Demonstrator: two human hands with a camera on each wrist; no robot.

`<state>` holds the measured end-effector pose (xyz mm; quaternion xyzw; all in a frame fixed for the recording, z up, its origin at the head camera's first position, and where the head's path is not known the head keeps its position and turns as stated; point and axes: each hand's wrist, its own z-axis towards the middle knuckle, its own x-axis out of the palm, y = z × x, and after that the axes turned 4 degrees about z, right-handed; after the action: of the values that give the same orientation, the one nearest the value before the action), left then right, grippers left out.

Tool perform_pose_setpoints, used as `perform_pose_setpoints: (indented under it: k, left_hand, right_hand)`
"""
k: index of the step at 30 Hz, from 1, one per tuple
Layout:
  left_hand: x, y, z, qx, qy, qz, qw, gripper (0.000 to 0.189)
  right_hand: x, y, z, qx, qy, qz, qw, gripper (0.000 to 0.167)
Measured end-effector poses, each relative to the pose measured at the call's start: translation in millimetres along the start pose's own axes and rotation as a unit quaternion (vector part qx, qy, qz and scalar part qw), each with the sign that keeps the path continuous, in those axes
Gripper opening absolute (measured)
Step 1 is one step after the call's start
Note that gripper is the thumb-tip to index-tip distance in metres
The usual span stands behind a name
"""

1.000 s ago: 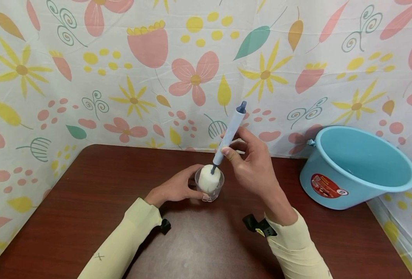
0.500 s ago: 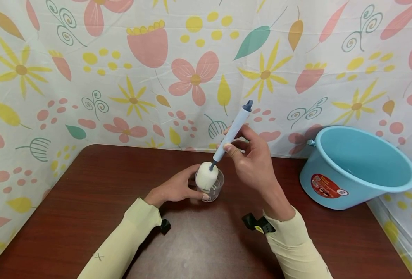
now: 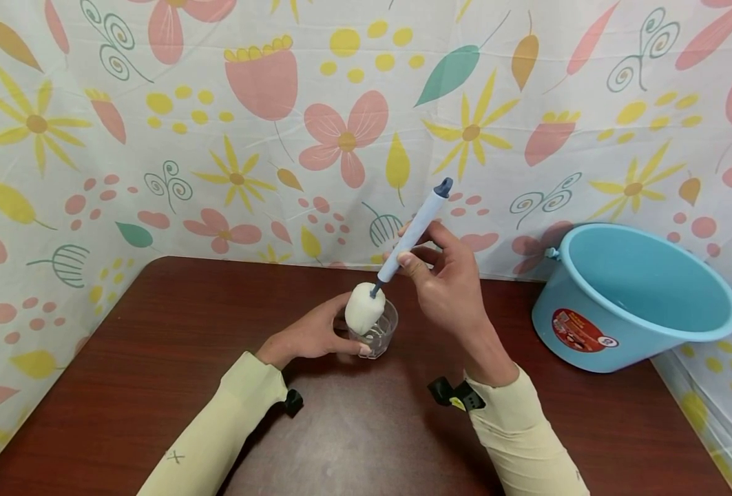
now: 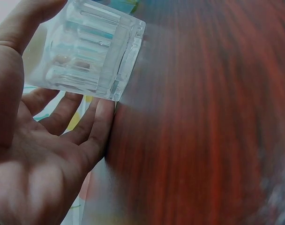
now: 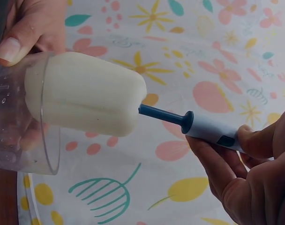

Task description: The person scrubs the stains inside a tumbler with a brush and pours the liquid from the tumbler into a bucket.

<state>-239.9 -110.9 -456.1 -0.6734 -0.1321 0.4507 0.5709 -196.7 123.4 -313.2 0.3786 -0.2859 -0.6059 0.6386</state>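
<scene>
My left hand (image 3: pixel 306 333) holds a clear ribbed glass (image 3: pixel 383 336) on the table, thumb on the near side and fingers behind it; the left wrist view shows its thick base (image 4: pixel 126 58). My right hand (image 3: pixel 451 286) pinches the light blue handle of a sponge cup brush (image 3: pixel 412 234) between thumb and fingers. The brush slants, its dark blue hanging loop up and to the right. Its white sponge head (image 5: pixel 88 91) leans against the left side of the glass, the upper part above the rim and the lower end inside.
A light blue bucket (image 3: pixel 545 320) with a red label stands at the right of the dark red-brown wooden table (image 3: pixel 124 386). Behind the table hangs a white cloth with flower print (image 3: pixel 260 151), close to the back edge.
The sponge head has shifted left and slightly up in the glass, and the brush tilts more to the right. My left hand and the glass have stayed nearly still.
</scene>
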Motion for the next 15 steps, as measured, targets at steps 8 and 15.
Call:
perform_pose_setpoints:
  k: [8, 15]
  left_hand:
    - [0.2, 0.1, 0.7, 0.0, -0.002, 0.001, 1.0, 0.084]
    - [0.0, 0.3, 1.6, 0.003, -0.003, 0.001, 1.0, 0.085]
  right_hand:
    - [-0.9, -5.3, 1.2, -0.013, 0.006, 0.006, 0.9999, 0.032]
    - [-1.1, -9.3, 2.3, -0.05, 0.008, -0.018, 0.9985, 0.031]
